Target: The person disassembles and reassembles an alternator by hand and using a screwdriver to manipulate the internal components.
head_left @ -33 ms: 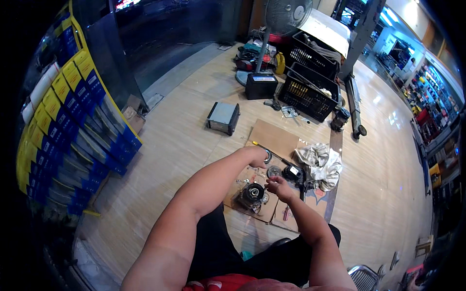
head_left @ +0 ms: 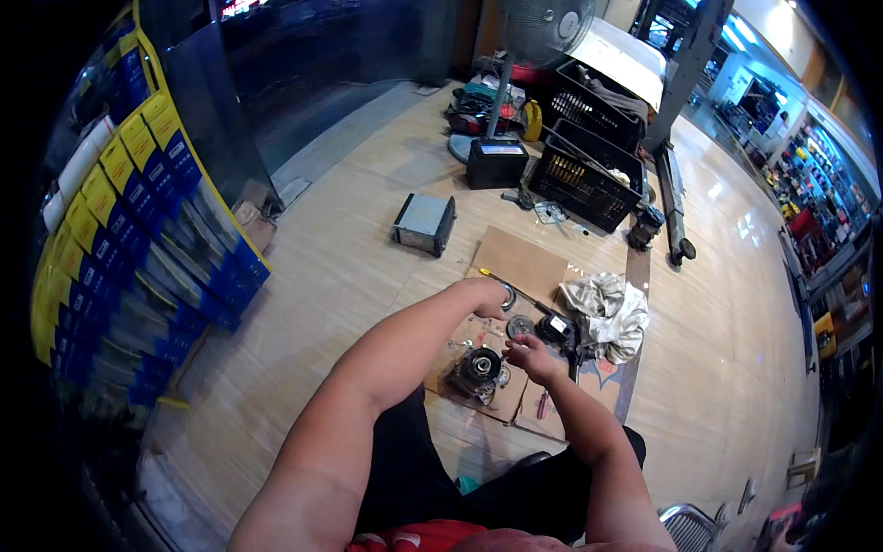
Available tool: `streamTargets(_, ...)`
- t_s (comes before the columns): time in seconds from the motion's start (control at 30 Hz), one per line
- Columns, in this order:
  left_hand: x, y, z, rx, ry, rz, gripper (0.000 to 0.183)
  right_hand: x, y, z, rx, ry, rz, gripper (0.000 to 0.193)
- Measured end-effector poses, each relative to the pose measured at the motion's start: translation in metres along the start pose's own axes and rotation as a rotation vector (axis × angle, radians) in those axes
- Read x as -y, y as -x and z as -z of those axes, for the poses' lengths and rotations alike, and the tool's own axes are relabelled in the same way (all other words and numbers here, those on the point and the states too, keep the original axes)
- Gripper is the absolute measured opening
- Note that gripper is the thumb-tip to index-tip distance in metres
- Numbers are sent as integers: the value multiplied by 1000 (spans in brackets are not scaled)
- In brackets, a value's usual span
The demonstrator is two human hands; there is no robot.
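Note:
My left hand (head_left: 484,297) reaches over the cardboard, back of the hand up, beside a round ring-shaped part (head_left: 509,296). Most of its fingers are hidden, so its grip does not show. Nearer to me, my right hand (head_left: 531,355) is closed, thumb and fingertips drawn together; whatever is between them is too small to make out. Just left of it stands a dark round motor-like unit (head_left: 480,366) with a pulley-like top, on the cardboard sheet (head_left: 509,402). A grey metal disc (head_left: 520,326) lies between the hands, next to a black part with a white label (head_left: 554,326).
A crumpled whitish cloth (head_left: 607,313) lies right of the parts, a red-handled tool (head_left: 543,405) nearer. Beyond are a metal box (head_left: 424,224), a black battery (head_left: 497,164), black crates (head_left: 584,179) and a standing fan (head_left: 543,28). A rack of blue-yellow packages (head_left: 138,230) stands left.

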State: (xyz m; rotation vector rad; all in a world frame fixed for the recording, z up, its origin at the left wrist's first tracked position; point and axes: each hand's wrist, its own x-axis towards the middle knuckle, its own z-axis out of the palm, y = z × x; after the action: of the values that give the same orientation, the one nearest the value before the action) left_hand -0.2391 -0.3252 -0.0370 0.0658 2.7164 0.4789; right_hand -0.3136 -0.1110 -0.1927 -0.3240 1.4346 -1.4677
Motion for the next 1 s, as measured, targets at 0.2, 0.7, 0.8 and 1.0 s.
streamTargets(0.2, 0, -3, -3, 1, 23, 30, 41, 4, 3, -8, -89, -10, -34, 22)
streamTargets(0.7, 2, -7, -4, 30, -5, 23, 43, -9, -8, -3, -131, 632, 238, 42)
streamTargets(0.8, 1, 0, -4, 31, 6, 37, 44, -9, -8, -7, -104, 689, 263, 47)
streamTargets(1.0, -13, -7, 10, 22, 6, 30, 45, -31, -21, 25, -166, 901, 395, 48)
